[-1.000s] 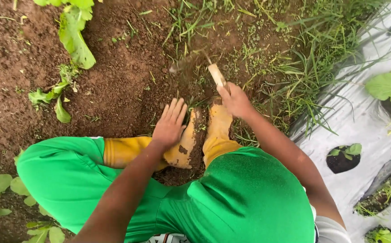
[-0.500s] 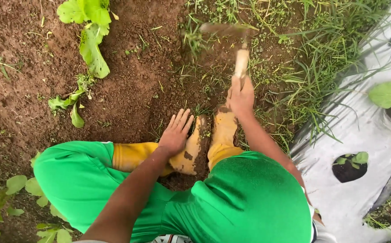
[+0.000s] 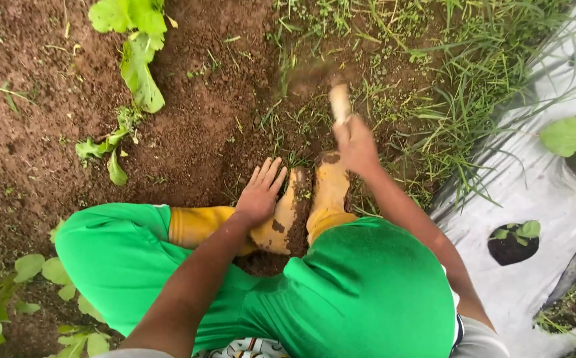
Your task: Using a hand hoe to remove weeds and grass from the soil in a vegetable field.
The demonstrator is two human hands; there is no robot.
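Crouched over yellow boots (image 3: 301, 205), the right hand (image 3: 356, 147) grips a wooden-handled digging tool (image 3: 338, 103), chopping weedy soil (image 3: 314, 73) beyond them; left hand (image 3: 261, 192) rests open, fingers spread, on one boot. Next stroke needs aim clear of toes.

Lighting: soft, even daylight, bright, no hard shadows; faint shade under the legs on the soil (image 3: 195, 139). Glare: white plastic sheet (image 3: 533, 192) at right washed out, near overexposed. Blur: right hand (image 3: 357, 149) and wooden tool handle (image 3: 339, 103) smeared by motion, tool head lost in blur. Left hand (image 3: 261, 192), green trousers (image 3: 367, 292), leaves sharp. Edges: slight wide-angle stretch
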